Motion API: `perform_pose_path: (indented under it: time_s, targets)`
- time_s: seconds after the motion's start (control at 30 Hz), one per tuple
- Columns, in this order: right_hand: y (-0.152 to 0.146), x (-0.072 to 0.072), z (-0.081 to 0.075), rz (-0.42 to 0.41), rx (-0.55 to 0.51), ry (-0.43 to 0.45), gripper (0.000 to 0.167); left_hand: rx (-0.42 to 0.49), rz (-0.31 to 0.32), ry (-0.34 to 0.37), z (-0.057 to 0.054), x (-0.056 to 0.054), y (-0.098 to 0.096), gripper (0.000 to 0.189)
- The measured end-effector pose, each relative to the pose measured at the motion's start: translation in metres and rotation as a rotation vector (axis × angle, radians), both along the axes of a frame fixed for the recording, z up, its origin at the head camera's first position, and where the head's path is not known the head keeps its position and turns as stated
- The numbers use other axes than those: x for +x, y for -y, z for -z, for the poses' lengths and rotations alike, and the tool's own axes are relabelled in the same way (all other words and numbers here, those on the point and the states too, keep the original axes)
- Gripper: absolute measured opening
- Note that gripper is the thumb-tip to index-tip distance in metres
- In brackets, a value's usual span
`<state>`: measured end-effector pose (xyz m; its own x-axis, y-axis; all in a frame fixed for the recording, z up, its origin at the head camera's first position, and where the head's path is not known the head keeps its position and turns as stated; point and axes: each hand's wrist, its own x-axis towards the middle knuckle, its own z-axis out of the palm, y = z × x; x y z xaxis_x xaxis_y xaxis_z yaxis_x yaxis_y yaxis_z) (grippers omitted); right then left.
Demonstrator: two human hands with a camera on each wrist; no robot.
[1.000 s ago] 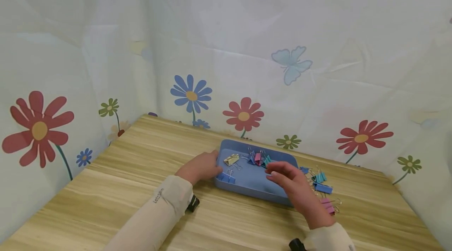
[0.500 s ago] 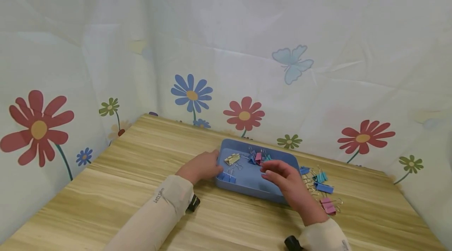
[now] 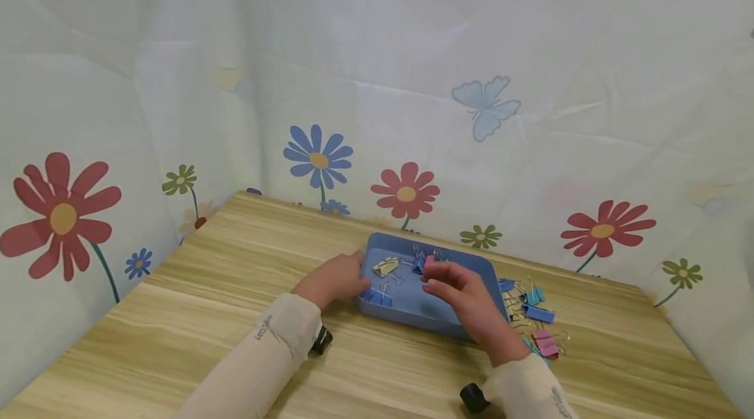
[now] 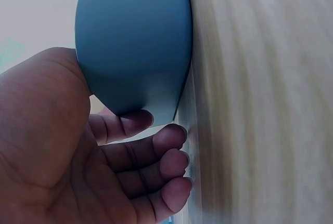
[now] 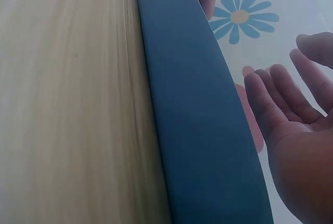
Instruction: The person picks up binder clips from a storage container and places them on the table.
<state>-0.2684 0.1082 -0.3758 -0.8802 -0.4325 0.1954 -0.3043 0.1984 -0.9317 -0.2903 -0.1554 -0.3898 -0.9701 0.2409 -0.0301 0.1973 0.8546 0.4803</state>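
A shallow blue tray (image 3: 406, 318) sits on the table. My left hand (image 3: 332, 280) grips its left end, the thumb over the rim and the index finger against the outer wall (image 4: 135, 37). Above the tray's right part hovers my right hand (image 3: 465, 298), its fingers loosely bent and nothing between them; the right wrist view shows the palm (image 5: 302, 146) bare. Inside the tray lie a yellow binder clip (image 3: 385, 267), a blue binder clip (image 3: 377, 296) near the left hand, and a darker blue one (image 3: 419, 265) beside a pink one (image 3: 429, 262) that the right hand partly hides.
Right of the tray, several binder clips lie on the wooden table (image 3: 235, 242): a teal one (image 3: 532, 295), a blue one (image 3: 538, 313) and a pink one (image 3: 545, 344) among them. A flower-printed curtain (image 3: 353, 46) stands behind the table.
My right hand has moved left over the tray, uncovering more of the clips on the table and covering more of those inside. The left hand stays on the tray's end.
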Motion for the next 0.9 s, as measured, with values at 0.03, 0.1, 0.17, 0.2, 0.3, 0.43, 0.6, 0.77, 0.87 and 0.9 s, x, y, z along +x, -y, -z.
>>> perform_pose_path:
  time_s: [0.03,0.1,0.17,0.2,0.3,0.43,0.6,0.77,0.87,0.9]
  targets:
    - [0.002,0.0,0.0,0.001,0.002,-0.001,0.04,0.001,0.001,-0.001,0.0,0.0,0.0,0.068]
    - [0.005,-0.001,0.001,-0.007,-0.004,0.003,0.041,0.003,0.001,-0.002,0.001,0.0,0.001,0.068]
    - [0.008,-0.001,0.003,-0.015,-0.005,0.007,0.042,0.002,0.0,-0.001,0.002,0.0,0.001,0.068]
    - [0.009,-0.002,0.004,-0.018,-0.003,0.008,0.042,0.002,-0.001,-0.002,0.002,0.0,0.001,0.068]
    - [0.013,-0.002,0.005,-0.019,-0.003,0.012,0.039,0.001,-0.003,-0.003,0.003,0.001,0.001,0.067]
    - [0.019,-0.004,0.006,-0.001,0.016,0.016,0.035,0.001,0.003,-0.008,0.003,0.001,0.0,0.066]
    - [0.024,-0.006,0.004,0.023,0.066,0.018,0.033,-0.007,0.013,-0.016,0.003,0.0,0.0,0.066]
    - [0.03,-0.01,0.003,0.059,0.106,0.033,0.033,-0.003,0.007,-0.012,0.003,-0.003,0.0,0.066]
    - [0.033,-0.014,0.003,0.072,0.111,0.046,0.033,0.001,0.002,-0.003,0.004,-0.004,0.0,0.066]
    - [0.034,-0.015,0.003,0.074,0.112,0.049,0.034,0.004,0.001,-0.001,0.004,-0.004,0.0,0.066]
